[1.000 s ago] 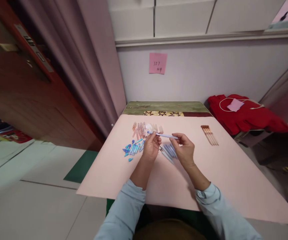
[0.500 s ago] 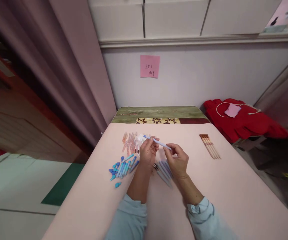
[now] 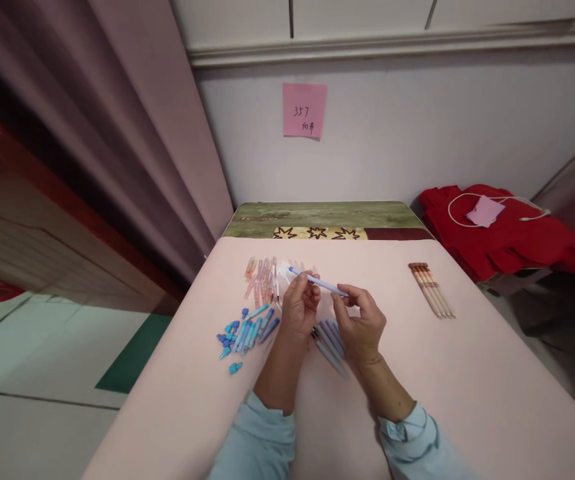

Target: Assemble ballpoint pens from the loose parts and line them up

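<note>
We see the pink-covered table (image 3: 467,373), then red cloth (image 3: 517,243) beside it. Our right hand (image 3: 360,323) grasps one end of a pale lilac pen (image 3: 326,285) above the table; our left hand (image 3: 300,310) pinches it near its blue end. On the wall, a pink note (image 3: 305,110) reads "357" above smaller handwritten characters. Blue caps (image 3: 236,368) lie left.

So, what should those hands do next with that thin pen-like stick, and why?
Perhaps gently press its ends together to check the fit: the left hand pinches the pale stick near its blue end, the right hand holds the opposite end, and similar-coloured loose pieces lie nearby.
</note>
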{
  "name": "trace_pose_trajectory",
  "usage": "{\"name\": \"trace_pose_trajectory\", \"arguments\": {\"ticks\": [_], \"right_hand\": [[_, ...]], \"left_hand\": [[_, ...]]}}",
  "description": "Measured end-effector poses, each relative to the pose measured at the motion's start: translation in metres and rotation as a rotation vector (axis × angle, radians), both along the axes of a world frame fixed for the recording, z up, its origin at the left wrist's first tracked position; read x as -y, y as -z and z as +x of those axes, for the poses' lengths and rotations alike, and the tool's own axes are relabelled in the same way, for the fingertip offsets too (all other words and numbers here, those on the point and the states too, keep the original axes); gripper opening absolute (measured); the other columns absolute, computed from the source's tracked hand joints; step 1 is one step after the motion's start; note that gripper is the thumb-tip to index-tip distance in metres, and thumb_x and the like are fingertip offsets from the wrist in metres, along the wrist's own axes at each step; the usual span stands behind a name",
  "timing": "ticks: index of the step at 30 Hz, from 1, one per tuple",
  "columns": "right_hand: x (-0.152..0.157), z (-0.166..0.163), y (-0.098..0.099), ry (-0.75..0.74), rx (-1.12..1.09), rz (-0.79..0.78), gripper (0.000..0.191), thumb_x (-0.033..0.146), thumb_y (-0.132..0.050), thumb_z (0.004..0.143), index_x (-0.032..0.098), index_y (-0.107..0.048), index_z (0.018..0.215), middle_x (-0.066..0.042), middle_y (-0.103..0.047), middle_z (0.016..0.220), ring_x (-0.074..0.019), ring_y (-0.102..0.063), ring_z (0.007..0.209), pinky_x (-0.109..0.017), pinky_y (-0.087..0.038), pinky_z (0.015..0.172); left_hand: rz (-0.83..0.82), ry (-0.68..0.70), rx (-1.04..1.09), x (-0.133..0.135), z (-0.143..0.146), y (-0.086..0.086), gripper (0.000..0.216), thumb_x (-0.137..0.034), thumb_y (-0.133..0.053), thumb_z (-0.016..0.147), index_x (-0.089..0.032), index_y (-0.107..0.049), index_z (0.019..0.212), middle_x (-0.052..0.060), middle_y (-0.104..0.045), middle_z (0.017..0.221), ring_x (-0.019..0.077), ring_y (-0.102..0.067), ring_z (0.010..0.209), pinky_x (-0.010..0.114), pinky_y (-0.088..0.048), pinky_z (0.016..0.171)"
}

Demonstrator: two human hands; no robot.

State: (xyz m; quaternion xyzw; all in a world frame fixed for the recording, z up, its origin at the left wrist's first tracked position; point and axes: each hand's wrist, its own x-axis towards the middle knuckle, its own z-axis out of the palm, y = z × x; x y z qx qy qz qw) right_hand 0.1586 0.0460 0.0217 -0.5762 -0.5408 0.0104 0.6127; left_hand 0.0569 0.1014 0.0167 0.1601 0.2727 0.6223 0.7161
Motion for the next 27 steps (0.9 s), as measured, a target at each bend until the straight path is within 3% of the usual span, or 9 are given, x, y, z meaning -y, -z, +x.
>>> {"name": "trace_pose_trajectory", "arguments": {"ticks": [9,18,27], "right_hand": [[0.002,-0.001,0.008,0.007,-0.020,-0.035,0.016,0.030,-0.059,0.086,0.019,-0.066,0.097,-0.002,-0.068,0.080,-0.0125,-0.062,0.064,-0.025,-0.051,0.066],[0.006,-0.002,0.005,-0.005,-0.019,-0.061,0.017,0.034,-0.059,0.087,0.019,-0.066,0.087,-0.002,-0.067,0.077,-0.0120,-0.060,0.061,-0.023,-0.047,0.061],[0.007,0.003,0.010,-0.040,-0.063,-0.175,0.033,0.043,-0.055,0.090,0.018,-0.065,0.071,0.001,-0.060,0.059,-0.0095,-0.051,0.052,-0.021,-0.042,0.055]], "left_hand": [[0.009,0.007,0.027,0.006,0.002,-0.001,0.019,-0.027,-0.073,0.076,-0.011,-0.067,0.085,0.004,-0.070,0.081,0.0037,-0.056,0.053,0.014,-0.043,0.046],[0.001,0.006,0.039,0.012,0.001,-0.004,0.020,-0.027,-0.075,0.075,-0.014,-0.066,0.088,0.003,-0.070,0.086,0.0060,-0.062,0.063,0.013,-0.044,0.047],[0.049,0.038,-0.023,0.015,0.001,-0.006,0.020,-0.028,-0.071,0.079,-0.013,-0.067,0.091,0.007,-0.071,0.088,0.0130,-0.068,0.074,0.017,-0.052,0.054]]}}
